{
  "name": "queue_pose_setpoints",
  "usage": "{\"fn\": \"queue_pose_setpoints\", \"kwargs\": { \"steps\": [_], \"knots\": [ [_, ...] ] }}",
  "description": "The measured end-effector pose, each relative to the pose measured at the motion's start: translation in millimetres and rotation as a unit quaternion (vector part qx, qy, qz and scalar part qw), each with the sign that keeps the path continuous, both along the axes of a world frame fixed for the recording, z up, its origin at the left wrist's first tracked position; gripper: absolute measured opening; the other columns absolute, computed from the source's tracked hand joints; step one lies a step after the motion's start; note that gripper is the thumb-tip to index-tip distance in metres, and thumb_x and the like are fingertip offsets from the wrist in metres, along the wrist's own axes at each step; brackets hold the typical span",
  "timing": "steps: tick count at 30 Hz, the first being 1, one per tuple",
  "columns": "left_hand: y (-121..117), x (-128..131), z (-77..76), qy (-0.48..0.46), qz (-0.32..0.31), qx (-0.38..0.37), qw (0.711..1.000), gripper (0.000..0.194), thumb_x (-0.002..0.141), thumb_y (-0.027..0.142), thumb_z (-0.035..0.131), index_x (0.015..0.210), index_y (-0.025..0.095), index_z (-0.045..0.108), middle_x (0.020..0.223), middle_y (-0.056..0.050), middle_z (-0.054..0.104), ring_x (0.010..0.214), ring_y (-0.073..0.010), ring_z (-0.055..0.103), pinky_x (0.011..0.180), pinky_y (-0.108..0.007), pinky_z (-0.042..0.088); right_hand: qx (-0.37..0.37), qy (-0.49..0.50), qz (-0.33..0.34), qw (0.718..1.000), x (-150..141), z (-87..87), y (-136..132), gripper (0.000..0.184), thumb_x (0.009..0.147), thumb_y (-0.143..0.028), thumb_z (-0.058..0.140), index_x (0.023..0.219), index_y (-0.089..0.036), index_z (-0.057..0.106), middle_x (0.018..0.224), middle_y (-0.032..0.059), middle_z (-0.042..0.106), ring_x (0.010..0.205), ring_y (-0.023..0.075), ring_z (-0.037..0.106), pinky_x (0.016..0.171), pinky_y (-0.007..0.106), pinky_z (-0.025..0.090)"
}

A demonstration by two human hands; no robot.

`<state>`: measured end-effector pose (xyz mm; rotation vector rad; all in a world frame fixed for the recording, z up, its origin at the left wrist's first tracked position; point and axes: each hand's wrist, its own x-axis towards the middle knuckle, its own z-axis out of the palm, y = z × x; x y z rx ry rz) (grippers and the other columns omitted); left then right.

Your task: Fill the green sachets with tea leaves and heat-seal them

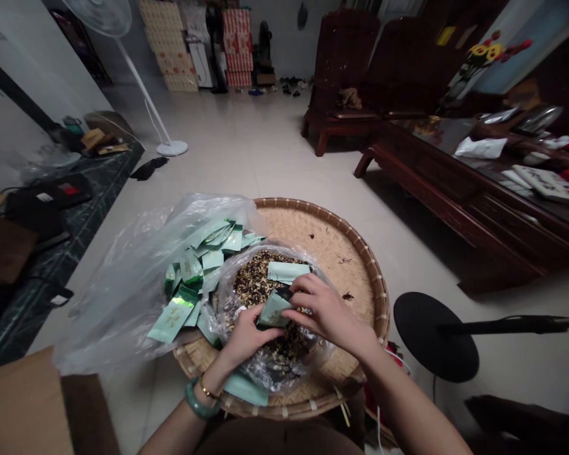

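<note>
Over the woven bamboo tray, my left hand grips a small light-green packet between thumb and fingers. My right hand closes its fingers on the packet's right edge. Something dark shows at the packet's upper edge, partly behind my right fingers; I cannot make out what it is. Beneath both hands, a clear plastic bag lies open with a dark and yellowish loose dried mix in it. Another light-green packet rests flat on the mix, just beyond my right fingers.
Several green packets lie heaped at the left on a large clear plastic sack. A cardboard box stands at lower left. To the right are a round black base and a dark wooden table. Ahead stands a white fan.
</note>
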<state>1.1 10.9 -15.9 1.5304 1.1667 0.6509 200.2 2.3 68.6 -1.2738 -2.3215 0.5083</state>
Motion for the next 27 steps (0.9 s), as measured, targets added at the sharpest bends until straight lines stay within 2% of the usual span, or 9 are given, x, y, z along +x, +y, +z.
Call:
{"fn": "queue_pose_setpoints", "kwargs": {
  "steps": [4,7,10,14,18,20,22,24,27],
  "knots": [
    [-1.1,1.2,-0.2,0.008,-0.005,-0.004,1.0,0.029,0.059,0.027,0.077,0.084,0.014,0.07,0.08,-0.001,0.069,0.074,-0.018,0.057,0.072,-0.027,0.045,0.001,0.009,0.009,1.0,-2.0,-3.4,0.9,0.024,0.09,-0.036,0.057,0.073,-0.019,0.066,0.095,0.0076,0.061,0.099,0.0222,0.053,0.08,0.033,0.046],
    [-2.8,1.5,0.6,0.011,-0.005,-0.003,1.0,0.03,0.059,0.029,0.078,0.084,0.014,0.07,0.081,-0.001,0.07,0.075,-0.0191,0.058,0.074,-0.029,0.046,-0.01,0.034,0.007,0.999,-0.8,-7.0,2.5,0.023,0.089,-0.035,0.059,0.074,-0.019,0.065,0.093,0.0075,0.062,0.097,0.0221,0.054,0.079,0.033,0.046],
    [-3.8,2.0,2.2,0.001,-0.002,-0.006,1.0,0.032,0.059,0.029,0.078,0.087,0.015,0.07,0.083,-0.002,0.071,0.078,-0.0203,0.059,0.075,-0.03,0.047,-0.034,0.082,-0.03,0.996,0.5,-10.0,1.4,0.018,0.085,-0.037,0.064,0.087,-0.019,0.062,0.09,0.0066,0.063,0.088,0.0206,0.056,0.074,0.032,0.047],
    [-5.0,3.7,4.5,-0.006,-0.002,-0.008,1.0,0.03,0.059,0.029,0.078,0.085,0.015,0.071,0.082,-0.002,0.071,0.076,-0.0207,0.06,0.073,-0.03,0.047,-0.094,0.192,-0.106,0.971,-1.5,-17.6,-2.3,0.038,0.079,-0.036,0.071,0.112,-0.021,0.057,0.093,0.005,0.065,0.08,0.0178,0.06,0.07,0.029,0.048],
    [-5.2,4.1,6.4,-0.043,-0.005,-0.022,0.999,0.042,0.056,0.027,0.081,0.094,0.015,0.071,0.09,-0.004,0.072,0.083,-0.0226,0.062,0.079,-0.032,0.049,-0.127,0.262,-0.158,0.944,-6.9,-30.6,-3.2,0.015,0.078,-0.032,0.069,0.084,-0.019,0.069,0.08,0.0041,0.069,0.071,0.0168,0.061,0.063,0.028,0.047],
    [-3.1,4.1,9.1,-0.09,0.009,-0.047,0.995,0.05,0.054,0.029,0.082,0.1,0.015,0.07,0.096,-0.006,0.072,0.086,-0.023,0.064,0.08,-0.032,0.05,-0.138,0.278,-0.156,0.938,-9.1,-35.9,-2.8,0.012,0.077,-0.03,0.069,0.078,-0.018,0.071,0.076,0.0042,0.07,0.069,0.0167,0.062,0.063,0.028,0.047],
    [0.4,4.7,13.7,-0.124,0.026,-0.055,0.99,0.045,0.058,0.032,0.079,0.098,0.015,0.07,0.095,-0.007,0.072,0.084,-0.0216,0.065,0.077,-0.03,0.052,-0.147,0.286,-0.138,0.937,-10.7,-39.4,-2.5,0.009,0.077,-0.027,0.069,0.078,-0.019,0.072,0.076,0.0041,0.071,0.07,0.0169,0.062,0.065,0.029,0.048],
    [4.1,6.2,19.1,-0.125,0.041,-0.039,0.991,0.031,0.065,0.035,0.075,0.088,0.015,0.073,0.085,-0.005,0.073,0.076,-0.019,0.064,0.071,-0.027,0.052,-0.15,0.296,-0.131,0.934,-11.6,-41.8,-2.5,0.01,0.077,-0.027,0.069,0.082,-0.02,0.073,0.079,0.0039,0.071,0.071,0.0171,0.063,0.066,0.029,0.048],
    [6.9,9.5,23.9,-0.127,0.062,-0.039,0.989,0.024,0.068,0.037,0.073,0.073,0.014,0.073,0.069,-0.003,0.071,0.063,-0.0161,0.062,0.061,-0.025,0.05,-0.173,0.338,-0.159,0.912,-12.7,-46.6,-3.5,0.029,0.072,-0.03,0.073,0.099,-0.02,0.069,0.082,0.0026,0.069,0.068,0.0147,0.06,0.061,0.026,0.048]
  ]
}}
